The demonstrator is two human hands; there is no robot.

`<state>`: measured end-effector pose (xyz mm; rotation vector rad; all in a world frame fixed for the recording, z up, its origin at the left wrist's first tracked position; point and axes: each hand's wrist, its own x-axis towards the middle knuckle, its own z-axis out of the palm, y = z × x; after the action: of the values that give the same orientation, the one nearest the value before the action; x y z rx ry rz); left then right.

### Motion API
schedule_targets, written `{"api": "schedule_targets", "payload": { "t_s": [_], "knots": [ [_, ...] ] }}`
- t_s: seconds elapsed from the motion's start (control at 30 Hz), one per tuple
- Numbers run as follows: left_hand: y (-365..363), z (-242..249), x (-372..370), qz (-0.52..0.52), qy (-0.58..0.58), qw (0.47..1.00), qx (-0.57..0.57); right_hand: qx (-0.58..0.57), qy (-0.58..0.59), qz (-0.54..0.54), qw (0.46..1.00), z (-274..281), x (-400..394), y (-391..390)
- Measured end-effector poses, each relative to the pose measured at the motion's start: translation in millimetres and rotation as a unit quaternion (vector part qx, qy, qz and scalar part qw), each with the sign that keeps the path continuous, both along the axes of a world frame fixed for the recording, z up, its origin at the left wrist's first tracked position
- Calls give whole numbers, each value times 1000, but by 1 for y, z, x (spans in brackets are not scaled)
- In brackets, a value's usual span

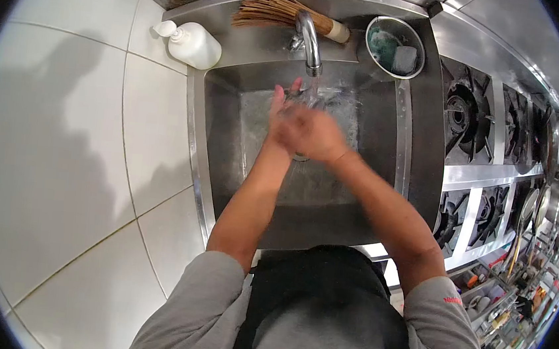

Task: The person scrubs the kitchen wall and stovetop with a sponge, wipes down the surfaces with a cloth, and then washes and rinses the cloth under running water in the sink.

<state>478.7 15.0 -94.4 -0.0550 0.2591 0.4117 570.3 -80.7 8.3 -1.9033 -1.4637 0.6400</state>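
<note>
My left hand (277, 111) is raised over the sink (356, 208), its visible fingertips stretched out and apart. Across its palm lies my right hand (319, 135), smeared by motion, with its fingers hidden in the blur. Water runs from the curved chrome faucet (310, 41) onto the two hands, which overlap just below the spout. No object shows in either hand. Part of the drain (301, 157) peeks out beneath the wrists.
A white pump bottle (196, 45) stands at the sink's back left corner. Behind the faucet lies a stick brush (273, 13). A metal container (371, 43) with scrubbing pads sits at back right. Gas burners (461, 114) line the right; white tiles (81, 157) cover the left.
</note>
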Motion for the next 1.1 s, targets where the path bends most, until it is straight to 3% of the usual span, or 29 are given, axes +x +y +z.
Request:
{"api": "schedule_targets", "payload": {
  "t_s": [0.1,0.13,0.17,0.2,0.23,0.3,0.33,0.4,0.43,0.47,0.5,0.53,0.57,0.7,0.73,0.83,0.87,0.97,1.0,1.1],
  "knots": [
    [-13,-14,17,-8,114,993,18,52,-104,69,991,-16,-14,-5],
    [-23,-1,22,5,129,991,17,-14,-172,-27,985,-25,-3,7],
    [-29,13,27,18,144,989,17,33,-157,-88,983,-34,11,17],
    [-31,43,37,-2,264,964,-15,78,-141,-151,975,-34,25,24],
    [-30,18,33,0,214,976,24,123,-125,-213,961,-27,31,27],
    [-18,-40,30,8,104,989,106,147,-133,-121,973,-11,3,18],
    [-18,-1,22,40,121,987,95,153,-101,-83,980,-2,-15,12],
    [-5,-16,14,-35,9,998,52,130,-104,-76,983,-8,-15,13],
    [-4,7,12,-74,-42,996,28,119,-106,-73,985,-9,-15,14],
    [-17,30,20,-28,161,984,65,48,-141,-108,983,-10,0,21],
    [-20,51,24,-34,207,976,53,-23,-175,-141,974,-12,14,29],
    [-21,65,29,-40,250,967,41,42,-138,-219,965,-21,24,33],
    [-22,72,31,-45,291,955,31,25,-140,-211,967,-28,29,34],
    [-31,85,13,17,295,944,147,-46,-152,-171,972,-53,43,28],
    [-22,68,20,-47,293,952,76,-66,-150,-164,973,-57,44,23],
    [-24,67,-13,-125,295,943,88,-123,-67,-159,977,-45,70,27],
    [-20,44,-30,-128,293,895,310,-144,-8,-139,980,-30,67,25],
    [-23,67,-17,-34,332,738,586,-131,135,-58,980,2,55,26],
    [-16,86,-16,-89,313,768,551,-127,185,-56,973,22,51,25],
    [-3,115,-4,-46,374,631,678,-67,263,-31,962,26,66,15]
  ]
}}
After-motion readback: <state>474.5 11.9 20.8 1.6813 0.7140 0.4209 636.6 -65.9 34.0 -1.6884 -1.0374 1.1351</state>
